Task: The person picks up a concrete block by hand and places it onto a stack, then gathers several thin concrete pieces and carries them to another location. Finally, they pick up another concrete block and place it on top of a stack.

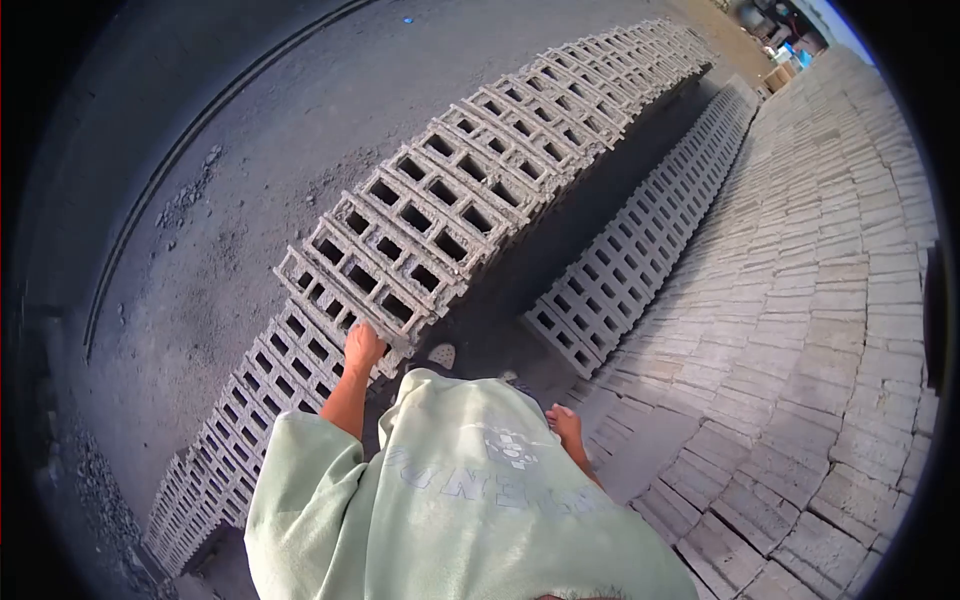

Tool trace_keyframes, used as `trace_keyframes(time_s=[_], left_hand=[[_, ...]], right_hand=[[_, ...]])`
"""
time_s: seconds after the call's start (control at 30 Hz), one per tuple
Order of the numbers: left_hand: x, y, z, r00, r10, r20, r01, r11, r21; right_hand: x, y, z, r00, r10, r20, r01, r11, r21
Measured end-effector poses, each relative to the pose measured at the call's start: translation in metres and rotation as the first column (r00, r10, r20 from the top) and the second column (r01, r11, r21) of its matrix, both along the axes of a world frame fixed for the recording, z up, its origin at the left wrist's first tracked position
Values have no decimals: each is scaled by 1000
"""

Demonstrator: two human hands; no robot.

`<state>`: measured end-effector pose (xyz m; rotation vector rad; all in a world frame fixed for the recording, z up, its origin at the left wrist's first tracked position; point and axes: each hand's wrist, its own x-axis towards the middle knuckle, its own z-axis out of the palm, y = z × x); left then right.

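Note:
A long row of grey hollow concrete blocks stands side by side with the openings facing up. At the near end of this row, my left hand is closed on a hollow concrete block, its fingers curled at the block's lower edge by an opening. My right hand hangs low at my right side, fingers curled in, with nothing visible in it. It is nearest to the stacked solid blocks on the right and touches none of them.
Another row of hollow blocks runs down to the lower left. A third row lies right of a dark gap. Stacked solid blocks fill the right side. Gravel and a dark hose-like line lie on the left ground. My shoe shows below.

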<state>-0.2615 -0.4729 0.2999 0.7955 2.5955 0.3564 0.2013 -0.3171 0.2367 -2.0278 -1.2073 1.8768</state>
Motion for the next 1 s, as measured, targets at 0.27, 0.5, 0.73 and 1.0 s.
trace_keyframes(time_s=[0.27, 0.5, 0.73, 1.0], left_hand=[[43, -14, -8, 959, -13, -282, 7, 1000, -19], [19, 34, 36, 968, 92, -234, -53, 984, 169], [21, 67, 15, 985, -162, -58, 163, 987, 7], [25, 78, 22, 998, -52, -37, 58, 984, 168]], right_hand=[[-25, 136, -10, 787, 616, -27, -616, 788, 12], [-114, 265, 32, 811, 575, 105, -585, 798, 146], [-298, 202, 58, 908, 418, -3, -418, 907, 55], [-383, 138, 28, 965, -72, 252, 72, 997, 12]])
